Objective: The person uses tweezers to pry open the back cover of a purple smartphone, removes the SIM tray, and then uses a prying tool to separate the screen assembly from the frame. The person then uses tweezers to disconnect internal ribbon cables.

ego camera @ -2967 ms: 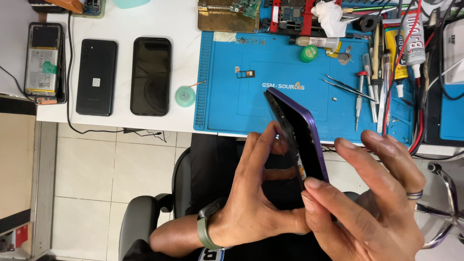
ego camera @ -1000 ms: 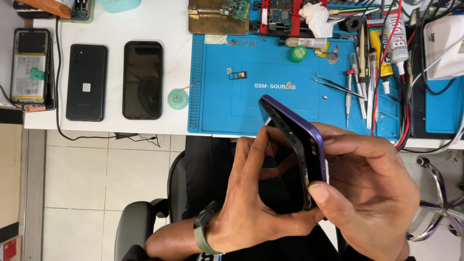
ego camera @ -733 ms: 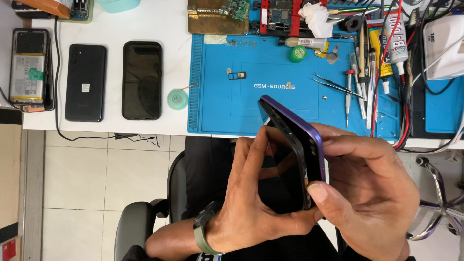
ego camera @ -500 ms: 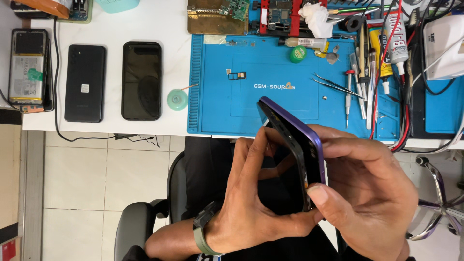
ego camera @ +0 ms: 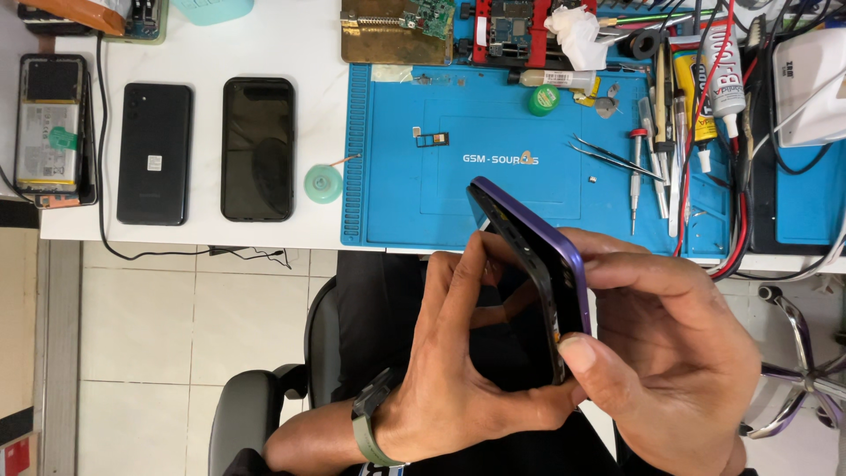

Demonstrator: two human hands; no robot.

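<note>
Two hands are gripping a purple phone [ego camera: 539, 264] edge-up over the lap, near the blue mat [ego camera: 493, 194]: left hand [ego camera: 458, 370] bracing underneath, right hand [ego camera: 670, 353] pinching its rim, exposing the edge for inspection.

Purple phone [ego camera: 564, 264], blue mat [ego camera: 493, 194], white table [ego camera: 264, 44], green suction cup [ego camera: 323, 184].

White counter [ego camera: 264, 35] is running across the far side, with a blue work mat [ego camera: 388, 203] lying on it. Pale square floor tiles [ego camera: 159, 335] are showing underneath on the left, evenly lit. A black chair [ego camera: 256, 414] is sitting near, and a chrome stool base [ego camera: 797, 353] is poking in at right.
</note>
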